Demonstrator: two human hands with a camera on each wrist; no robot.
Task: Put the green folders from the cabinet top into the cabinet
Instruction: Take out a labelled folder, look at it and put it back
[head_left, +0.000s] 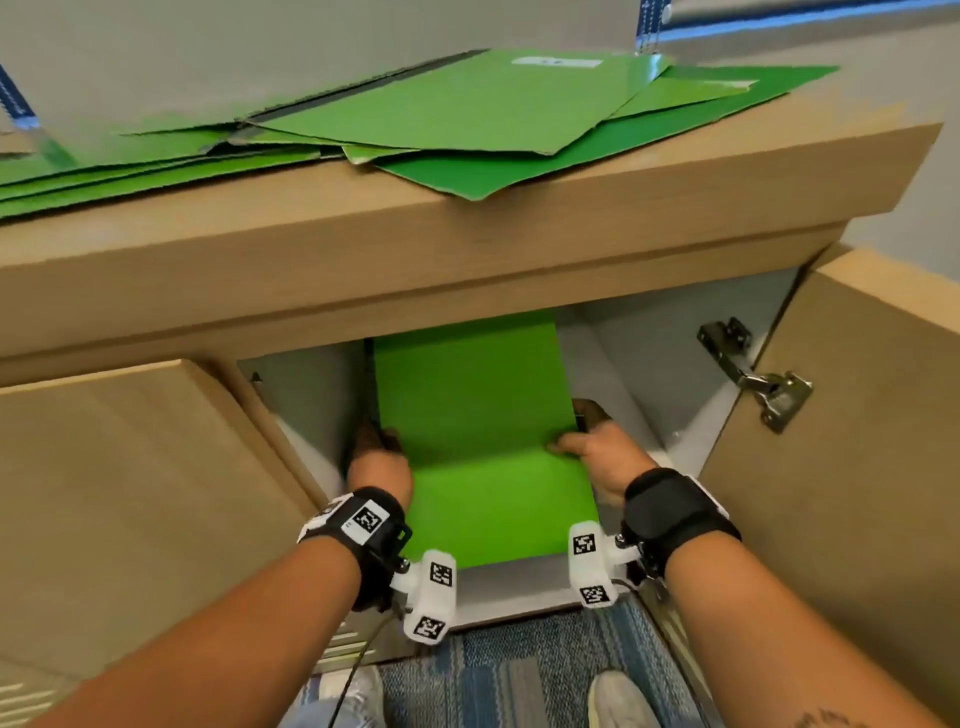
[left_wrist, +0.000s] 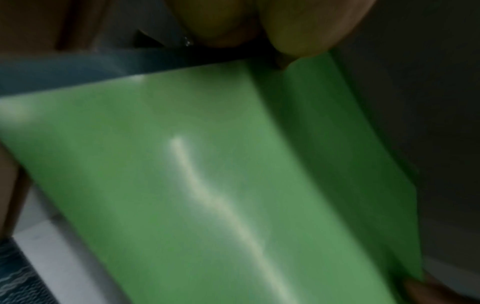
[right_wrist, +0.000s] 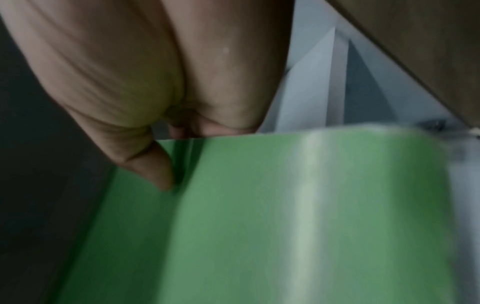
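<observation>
A green folder (head_left: 478, 431) reaches into the open cabinet compartment (head_left: 613, 364), its far end under the cabinet top. My left hand (head_left: 376, 452) grips its left edge and my right hand (head_left: 592, 447) grips its right edge, thumb on top. The same folder (left_wrist: 207, 185) fills the left wrist view, with fingers (left_wrist: 298, 30) curled at its edge. In the right wrist view the folder (right_wrist: 259, 216) lies below my thumb (right_wrist: 153, 164), which presses on its surface. Several more green folders (head_left: 467, 114) lie scattered on the cabinet top (head_left: 363, 228).
The right cabinet door (head_left: 857, 467) stands open with a metal hinge (head_left: 758, 379) on it. The left door (head_left: 130, 493) is beside my left arm. Blue patterned carpet (head_left: 519, 670) and my shoes lie below the cabinet.
</observation>
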